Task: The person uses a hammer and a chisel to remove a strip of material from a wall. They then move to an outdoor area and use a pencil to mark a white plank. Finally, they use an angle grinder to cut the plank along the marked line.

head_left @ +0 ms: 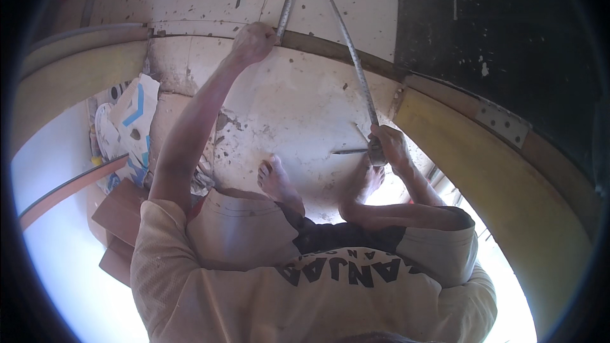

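Across the doorway, largest to smallest: one pale floor, stained, with dark chips and flakes near the left forearm. One dark panel, paint-spotted, filling the upper right. One right-hand frame, yellow, curved by the lens, closing off the side beyond the right hand. One left-hand frame, yellowish, ending near the sill. Brown cardboard, lower left, behind the left elbow. One printed sheet, white with blue marks, crumpled, left of the left forearm; both crowd that side. One sill, narrow and dark, crossing ahead of the feet.

One tape measure: blade rising from the right hand, bending back at the top edge, descending to the sill. Left hand: closed in a fist on the blade's lower end, at the sill. Right hand: wrapped round the tape's case, above the right foot. Two bare feet, set apart. One thin pointed rod, dark, lying just left of the case.

Open room: bare floor between feet and sill, and between the hands.
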### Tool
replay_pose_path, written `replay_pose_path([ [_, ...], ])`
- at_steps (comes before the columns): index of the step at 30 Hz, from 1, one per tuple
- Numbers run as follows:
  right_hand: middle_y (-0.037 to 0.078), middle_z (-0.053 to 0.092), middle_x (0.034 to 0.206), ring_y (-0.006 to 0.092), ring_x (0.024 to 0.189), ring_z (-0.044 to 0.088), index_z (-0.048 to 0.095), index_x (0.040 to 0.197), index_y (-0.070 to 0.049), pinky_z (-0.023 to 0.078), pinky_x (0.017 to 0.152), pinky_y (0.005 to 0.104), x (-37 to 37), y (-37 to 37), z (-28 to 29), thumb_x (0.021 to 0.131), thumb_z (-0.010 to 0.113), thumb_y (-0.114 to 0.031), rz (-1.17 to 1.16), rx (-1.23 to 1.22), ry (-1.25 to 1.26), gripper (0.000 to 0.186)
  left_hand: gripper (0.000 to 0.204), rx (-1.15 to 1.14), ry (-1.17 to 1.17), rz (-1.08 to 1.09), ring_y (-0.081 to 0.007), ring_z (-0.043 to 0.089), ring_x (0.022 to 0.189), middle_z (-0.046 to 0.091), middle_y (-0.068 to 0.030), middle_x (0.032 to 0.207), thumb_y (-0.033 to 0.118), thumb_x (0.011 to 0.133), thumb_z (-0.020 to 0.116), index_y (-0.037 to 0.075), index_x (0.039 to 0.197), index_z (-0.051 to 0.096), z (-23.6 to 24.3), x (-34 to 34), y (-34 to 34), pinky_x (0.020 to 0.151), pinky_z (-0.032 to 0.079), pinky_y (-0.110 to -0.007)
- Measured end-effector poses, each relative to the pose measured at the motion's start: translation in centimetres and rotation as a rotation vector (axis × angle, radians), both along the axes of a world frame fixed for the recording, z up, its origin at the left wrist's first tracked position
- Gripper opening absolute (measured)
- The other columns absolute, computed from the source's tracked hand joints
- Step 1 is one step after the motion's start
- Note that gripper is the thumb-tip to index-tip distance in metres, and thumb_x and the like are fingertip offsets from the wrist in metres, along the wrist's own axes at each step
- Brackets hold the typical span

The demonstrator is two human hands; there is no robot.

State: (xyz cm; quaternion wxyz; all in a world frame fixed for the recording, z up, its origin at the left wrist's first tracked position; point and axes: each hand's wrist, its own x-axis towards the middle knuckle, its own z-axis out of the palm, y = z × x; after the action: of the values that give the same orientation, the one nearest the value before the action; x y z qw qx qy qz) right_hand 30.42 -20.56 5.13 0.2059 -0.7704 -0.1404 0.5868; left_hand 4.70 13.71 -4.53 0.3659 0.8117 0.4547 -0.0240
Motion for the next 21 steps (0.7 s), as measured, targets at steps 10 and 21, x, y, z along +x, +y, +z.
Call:
replay_pose_path([
  [10,0.008,0.067,0.076,0.0138,0.070,0.062,0.072,0.089,0.002,0.050,0.066,0.0298,0.1,-0.5,-0.1,0.095,0.063,-0.039,-0.023,-0.027,0.043,0.043,0.024,0.009,-0.007,0.015,-0.0365,0.068,0.095,0.072,-0.0196,0.097,0.027,0.086,0.069,0.004,0.090,0.077,-0.3,-0.1,-0.3,0.086,0.052,-0.045],
  [21,0.008,0.067,0.077,0.0149,0.073,0.062,0.072,0.091,0.002,0.050,0.069,0.0314,-0.2,0.2,1.5,0.096,0.060,-0.044,0.003,-0.030,-0.021,0.048,0.020,0.094,-0.190,0.108,-0.0348,0.070,0.094,0.072,-0.0168,0.098,0.024,0.094,0.062,0.010,0.094,0.077,-0.3,-2.3,2.1,0.085,0.054,-0.043],
])
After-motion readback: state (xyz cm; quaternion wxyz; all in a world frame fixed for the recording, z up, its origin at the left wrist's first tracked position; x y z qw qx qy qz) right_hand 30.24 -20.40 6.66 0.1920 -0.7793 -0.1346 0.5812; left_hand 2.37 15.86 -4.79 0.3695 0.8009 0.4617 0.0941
